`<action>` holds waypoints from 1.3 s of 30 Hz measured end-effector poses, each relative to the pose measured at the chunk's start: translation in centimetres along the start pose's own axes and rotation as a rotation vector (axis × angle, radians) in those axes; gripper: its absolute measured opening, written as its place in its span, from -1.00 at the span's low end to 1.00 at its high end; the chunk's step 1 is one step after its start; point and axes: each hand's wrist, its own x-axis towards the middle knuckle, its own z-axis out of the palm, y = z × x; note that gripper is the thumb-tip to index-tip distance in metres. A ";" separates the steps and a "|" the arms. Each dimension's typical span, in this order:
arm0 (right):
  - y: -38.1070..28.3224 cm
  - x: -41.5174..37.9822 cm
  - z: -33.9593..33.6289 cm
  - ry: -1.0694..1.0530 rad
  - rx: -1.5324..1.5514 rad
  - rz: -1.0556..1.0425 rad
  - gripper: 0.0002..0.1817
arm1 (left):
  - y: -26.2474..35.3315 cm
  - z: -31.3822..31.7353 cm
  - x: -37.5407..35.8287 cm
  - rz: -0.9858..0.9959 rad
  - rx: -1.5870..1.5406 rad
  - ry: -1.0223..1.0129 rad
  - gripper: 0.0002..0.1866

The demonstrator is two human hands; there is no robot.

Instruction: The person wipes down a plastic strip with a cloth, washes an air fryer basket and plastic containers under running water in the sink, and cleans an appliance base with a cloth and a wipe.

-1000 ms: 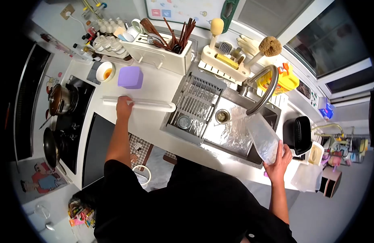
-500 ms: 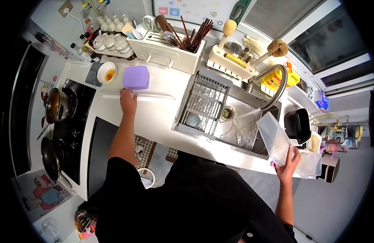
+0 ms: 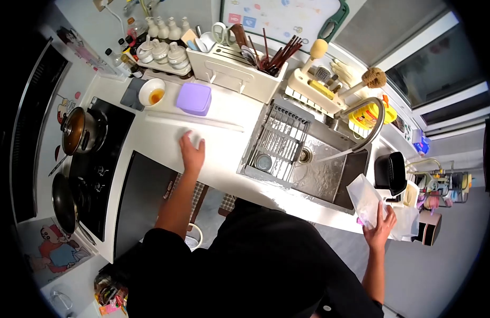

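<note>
My left hand (image 3: 192, 151) hovers over the white countertop with its thumb and fingers apart, holding nothing. Just beyond it lies a long, thin whitish strip (image 3: 202, 122). Behind that strip sits a purple lidded box (image 3: 194, 99), with a white bowl (image 3: 151, 92) holding some orange-brown liquid to its left. At the right end of the counter, my right hand (image 3: 380, 225) grips a translucent plastic container (image 3: 365, 197) by its near end. The container is tilted beside the sink's right edge, and the hand partly covers it.
Water runs from the curved faucet (image 3: 380, 119) into the steel sink (image 3: 324, 183), which has a grey drying rack (image 3: 279, 143) across its left side. A black bin (image 3: 390, 172) stands right of the sink. A pot (image 3: 78, 132) and a frying pan (image 3: 63, 201) are on the stove.
My left hand has come away from the whitish strip, back toward my body, and opened. My right hand still holds the container, now tipped slightly differently. The whole view has shifted a little.
</note>
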 end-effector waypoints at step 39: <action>-16.3 5.3 21.1 -0.596 1.721 0.494 -0.57 | -5.3 -8.7 0.0 0.147 0.579 -0.088 -0.23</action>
